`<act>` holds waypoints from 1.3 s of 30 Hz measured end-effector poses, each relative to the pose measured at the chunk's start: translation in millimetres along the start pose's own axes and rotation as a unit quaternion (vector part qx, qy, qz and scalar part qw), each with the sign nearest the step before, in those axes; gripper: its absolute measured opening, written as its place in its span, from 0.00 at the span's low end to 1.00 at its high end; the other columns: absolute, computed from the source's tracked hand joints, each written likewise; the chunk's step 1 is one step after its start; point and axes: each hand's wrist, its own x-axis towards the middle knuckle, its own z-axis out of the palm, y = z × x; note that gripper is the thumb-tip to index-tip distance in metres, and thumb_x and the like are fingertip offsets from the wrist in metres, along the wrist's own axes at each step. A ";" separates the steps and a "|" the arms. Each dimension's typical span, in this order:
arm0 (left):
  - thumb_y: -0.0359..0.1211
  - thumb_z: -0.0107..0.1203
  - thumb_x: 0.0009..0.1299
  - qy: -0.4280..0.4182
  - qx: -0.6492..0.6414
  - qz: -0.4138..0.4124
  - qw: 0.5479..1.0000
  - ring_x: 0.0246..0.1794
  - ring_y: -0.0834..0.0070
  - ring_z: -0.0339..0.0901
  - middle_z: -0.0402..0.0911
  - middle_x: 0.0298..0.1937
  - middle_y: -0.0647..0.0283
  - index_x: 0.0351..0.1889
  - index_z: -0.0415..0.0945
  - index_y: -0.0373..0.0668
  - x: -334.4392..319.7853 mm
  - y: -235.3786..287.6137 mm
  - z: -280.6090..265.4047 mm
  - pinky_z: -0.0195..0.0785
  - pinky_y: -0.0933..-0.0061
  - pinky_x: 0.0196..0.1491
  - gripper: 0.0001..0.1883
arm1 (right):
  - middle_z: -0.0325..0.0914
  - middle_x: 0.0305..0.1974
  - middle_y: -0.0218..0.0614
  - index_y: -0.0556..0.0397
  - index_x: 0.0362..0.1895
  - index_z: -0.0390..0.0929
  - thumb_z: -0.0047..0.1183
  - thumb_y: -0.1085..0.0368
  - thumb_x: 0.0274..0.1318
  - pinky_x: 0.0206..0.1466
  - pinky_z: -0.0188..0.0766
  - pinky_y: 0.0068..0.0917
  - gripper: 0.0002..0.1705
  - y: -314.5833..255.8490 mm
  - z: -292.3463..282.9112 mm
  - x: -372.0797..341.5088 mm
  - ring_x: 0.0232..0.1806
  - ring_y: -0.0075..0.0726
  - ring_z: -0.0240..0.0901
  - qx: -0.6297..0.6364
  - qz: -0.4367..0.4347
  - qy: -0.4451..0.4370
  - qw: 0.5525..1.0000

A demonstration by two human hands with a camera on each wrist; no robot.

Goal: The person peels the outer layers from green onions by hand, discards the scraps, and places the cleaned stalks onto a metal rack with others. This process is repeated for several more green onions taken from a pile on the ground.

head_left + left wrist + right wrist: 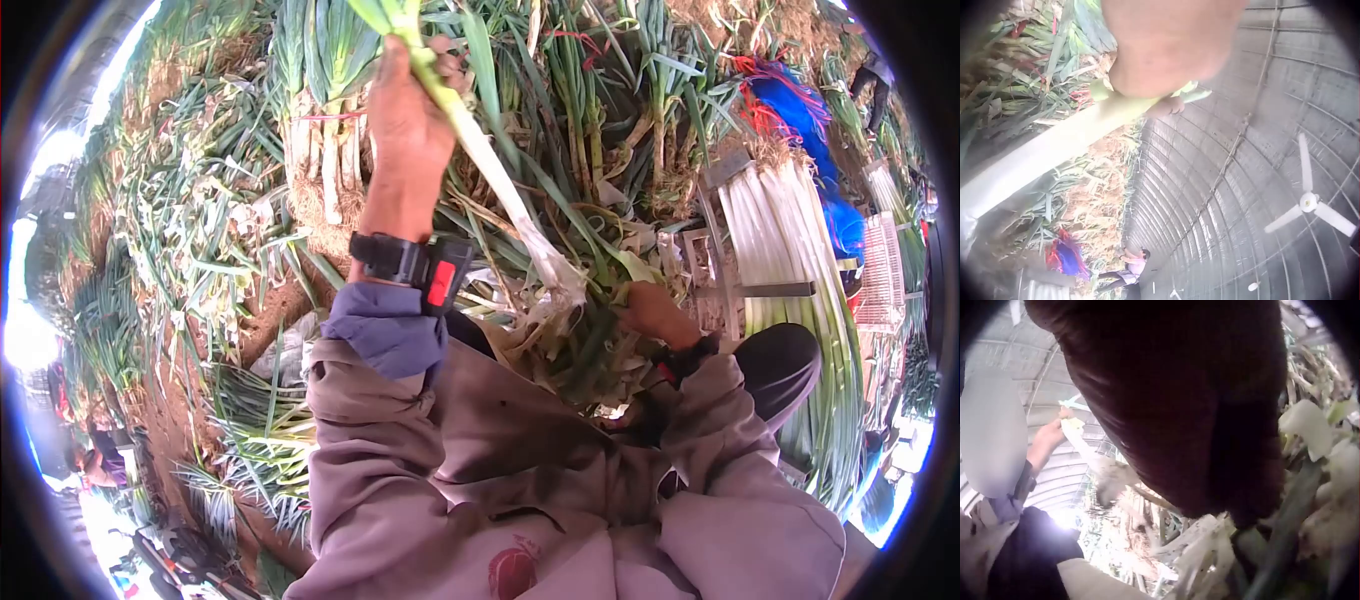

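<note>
Left hand (pixel 405 130) gripping a green onion (pixel 495 180); right hand (pixel 657 312), I can't tell. The jacket (pixel 590 500) carries a red emblem (pixel 513 572).

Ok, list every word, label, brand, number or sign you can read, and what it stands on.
No text can be read in any view.
Red printed emblem on the taupe cloth garment: the small marks above it are too blurred to read.
Red rectangular patch on the black wristband by the left hand: no legible marking.
</note>
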 end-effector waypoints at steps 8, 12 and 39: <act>0.44 0.37 0.84 -0.058 -0.054 0.013 0.997 0.35 0.70 0.71 0.77 0.44 0.57 0.59 0.68 0.39 21.3 1.8 -13.9 0.70 0.68 0.41 0.20 | 0.78 0.52 0.53 0.56 0.61 0.74 0.58 0.55 0.64 0.53 0.76 0.39 0.27 -120.4 -75.7 15.1 0.49 0.59 0.78 0.167 -0.198 0.262 0.930; 0.43 0.42 0.83 -0.053 -0.051 0.002 0.997 0.37 0.69 0.72 0.77 0.45 0.57 0.59 0.69 0.37 22.4 5.5 -15.9 0.71 0.66 0.44 0.19 | 0.79 0.37 0.50 0.55 0.46 0.78 0.60 0.57 0.62 0.41 0.76 0.42 0.16 -136.3 -66.7 55.7 0.39 0.55 0.80 0.198 -0.173 0.225 0.938; 0.46 0.44 0.82 -0.116 -0.030 -0.062 0.991 0.32 0.75 0.69 0.74 0.36 0.65 0.57 0.73 0.36 -13.7 -25.8 13.0 0.61 0.74 0.36 0.22 | 0.81 0.22 0.40 0.63 0.44 0.84 0.53 0.61 0.65 0.32 0.74 0.29 0.16 -182.9 -135.6 68.8 0.23 0.29 0.78 0.345 -0.174 0.187 0.903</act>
